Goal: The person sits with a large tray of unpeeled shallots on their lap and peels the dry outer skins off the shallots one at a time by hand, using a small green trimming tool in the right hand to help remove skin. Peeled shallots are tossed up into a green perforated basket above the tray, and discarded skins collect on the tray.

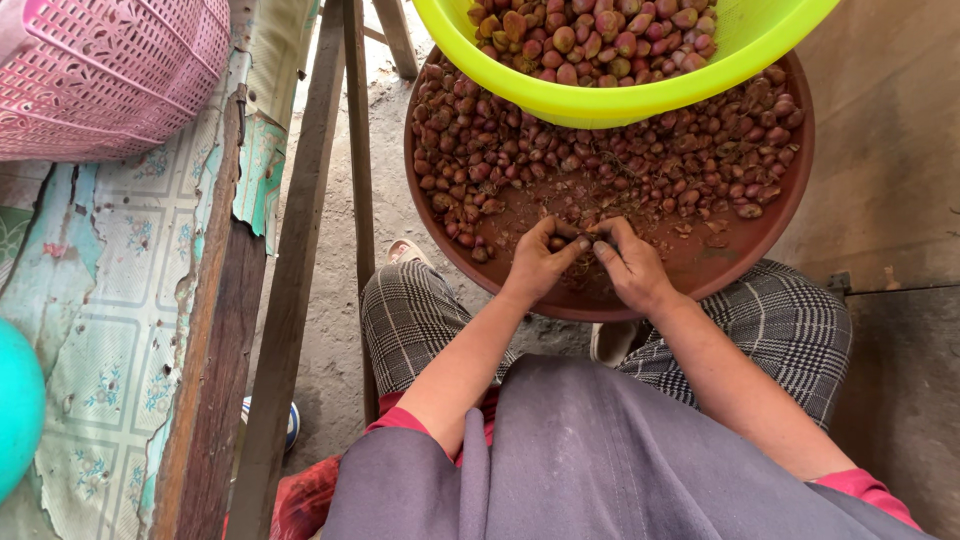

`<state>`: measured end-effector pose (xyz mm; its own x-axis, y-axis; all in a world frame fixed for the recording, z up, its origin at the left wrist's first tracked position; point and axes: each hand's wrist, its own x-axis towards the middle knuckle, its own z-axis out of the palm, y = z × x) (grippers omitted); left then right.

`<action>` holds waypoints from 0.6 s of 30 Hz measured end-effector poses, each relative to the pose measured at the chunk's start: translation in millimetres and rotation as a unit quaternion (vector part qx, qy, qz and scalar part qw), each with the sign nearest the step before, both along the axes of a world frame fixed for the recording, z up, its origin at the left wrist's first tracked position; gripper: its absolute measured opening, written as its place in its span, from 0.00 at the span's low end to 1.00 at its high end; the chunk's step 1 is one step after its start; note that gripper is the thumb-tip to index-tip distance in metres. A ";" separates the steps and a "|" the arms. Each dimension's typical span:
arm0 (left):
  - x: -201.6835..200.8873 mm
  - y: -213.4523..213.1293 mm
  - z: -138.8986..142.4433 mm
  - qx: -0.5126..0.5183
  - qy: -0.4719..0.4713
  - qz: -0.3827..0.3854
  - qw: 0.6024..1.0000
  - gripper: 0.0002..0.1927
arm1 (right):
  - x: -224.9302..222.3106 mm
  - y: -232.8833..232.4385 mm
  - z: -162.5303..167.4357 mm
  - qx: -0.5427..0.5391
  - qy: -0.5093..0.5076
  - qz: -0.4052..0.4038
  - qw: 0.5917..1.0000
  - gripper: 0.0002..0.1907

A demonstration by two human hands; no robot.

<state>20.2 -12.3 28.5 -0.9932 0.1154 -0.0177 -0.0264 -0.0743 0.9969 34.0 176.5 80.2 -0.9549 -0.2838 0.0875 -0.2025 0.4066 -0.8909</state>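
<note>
Seated, looking down at lap. Both hands together over near edge of big brown round tray (770, 235), which rests across knees in checked trousers (405, 320). Left hand (540, 265) & right hand (628, 268) meet fingertip to fingertip, pinched on one small dark nut (581, 239) held betw. thumbs & forefingers; looks like skin or stem being picked off, though too small to tell for sure.

Tray still loaded w/ dark reddish unsorted nuts (600, 155), thick on left & far side, thinning toward near right, where bare tray & scattered husk bits (712, 232) show. Lime-green basin (620, 100) sits on far part of tray, holding paler pinkish-tan cleaned nuts (590, 35), fairly well filled.

Judging by that: decent share done, but large heap left in tray, prob. more than half to go.

Far left: pink plastic basket (110, 75) on worn patterned tabletop (110, 330), teal round thing (15, 410) at near left edge. Wooden frame legs (300, 260) betw. table & knees. Grey apron (600, 460) near.
</note>
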 end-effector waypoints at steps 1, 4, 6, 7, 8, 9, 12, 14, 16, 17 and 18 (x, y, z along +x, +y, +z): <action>1.3 0.3 1.4 -0.010 0.001 -0.002 1.000 0.09 | -0.3 1.1 -3.3 -0.013 -0.005 0.001 1.000 0.14; 6.9 2.2 8.5 -0.027 0.030 -0.015 0.999 0.09 | -1.2 3.2 -13.6 0.011 -0.011 -0.016 1.000 0.13; 11.1 4.8 14.2 -0.022 0.079 -0.034 0.996 0.09 | -3.2 4.3 -17.7 -0.020 0.000 -0.003 1.000 0.12; 12.9 5.7 16.6 -0.025 0.057 -0.034 0.997 0.10 | -4.0 5.0 -18.2 -0.035 0.005 0.004 0.999 0.12; 14.1 6.0 18.8 -0.028 0.036 -0.035 0.998 0.10 | -5.1 5.9 -17.4 -0.059 -0.055 -0.019 0.997 0.12; 14.8 6.4 20.2 -0.030 0.015 -0.035 0.999 0.10 | -6.5 8.1 -15.0 -0.083 -0.114 -0.040 0.989 0.13; 10.6 3.0 20.8 0.093 -0.057 -0.032 0.994 0.12 | -11.3 13.4 -3.0 -0.157 -0.193 -0.068 0.966 0.16; 8.2 0.4 17.5 0.169 -0.085 -0.031 0.981 0.13 | -10.7 13.9 3.8 -0.189 -0.213 -0.057 0.957 0.19; 6.8 -0.1 12.5 0.200 -0.091 -0.025 0.975 0.13 | -6.4 12.8 6.4 -0.196 -0.231 -0.027 0.953 0.21; 6.8 0.6 9.6 0.192 -0.082 -0.019 0.978 0.12 | -4.9 11.1 5.5 -0.194 -0.218 -0.006 0.956 0.20; 6.3 0.9 7.3 0.184 -0.073 -0.012 0.980 0.12 | -4.1 9.4 3.9 -0.191 -0.204 0.016 0.960 0.20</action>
